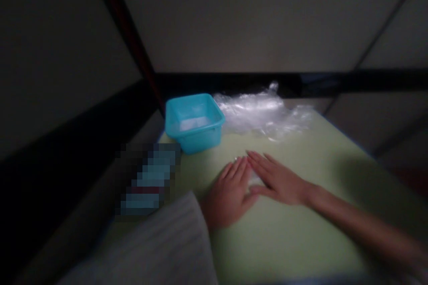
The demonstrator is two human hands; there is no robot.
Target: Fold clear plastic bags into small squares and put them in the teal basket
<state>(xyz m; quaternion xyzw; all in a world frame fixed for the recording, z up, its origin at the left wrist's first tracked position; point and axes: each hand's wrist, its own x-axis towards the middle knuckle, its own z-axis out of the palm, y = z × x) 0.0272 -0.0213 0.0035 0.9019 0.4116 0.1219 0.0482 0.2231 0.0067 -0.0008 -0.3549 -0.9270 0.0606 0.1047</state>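
Observation:
My left hand (229, 193) lies flat on the pale green table (301, 236), fingers stretched forward, in a grey sleeve. My right hand (277, 178) also lies flat, fingers together and pointing left, its fingertips meeting those of the left hand. Both hands press on something small, thin and clear (254, 180) between them; I cannot make out what it is. A turquoise plastic tub (195, 121) stands beyond the left hand, with something pale inside.
A heap of crumpled clear plastic film (264, 113) lies at the table's far edge, right of the tub. A blurred-out patch (149, 180) sits at the table's left edge. Dark rails and partition walls surround the table.

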